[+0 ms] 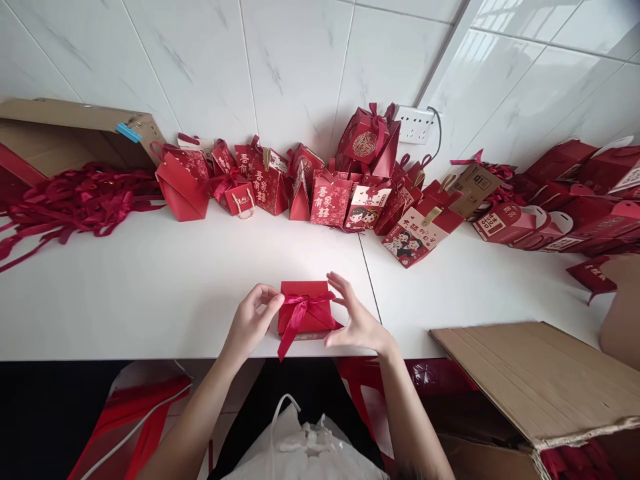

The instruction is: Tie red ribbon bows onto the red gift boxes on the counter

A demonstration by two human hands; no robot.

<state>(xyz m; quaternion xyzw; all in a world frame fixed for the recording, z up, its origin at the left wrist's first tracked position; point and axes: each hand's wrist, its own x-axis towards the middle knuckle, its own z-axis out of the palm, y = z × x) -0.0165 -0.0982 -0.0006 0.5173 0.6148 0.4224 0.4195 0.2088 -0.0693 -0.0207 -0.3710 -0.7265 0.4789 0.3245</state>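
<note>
A small red gift box [306, 288] sits near the table's front edge, tied with a magenta satin ribbon [296, 319] in a bow. One ribbon tail hangs over the box's front toward the edge. At the box's left side, my left hand [256, 312] is closed, thumb and forefinger pinching the ribbon's left loop. My right hand [357, 320] is beside the box on the right, with thumb and fingers spread around the bow's right end.
Finished-looking red gift boxes [330, 200] line the wall. A heap of ribbons [95, 200] spills from a cardboard box [75, 120] at left. More red boxes [520, 223] are stacked at right, near another person's arm [623, 307]. An open carton [540, 373] stands at front right.
</note>
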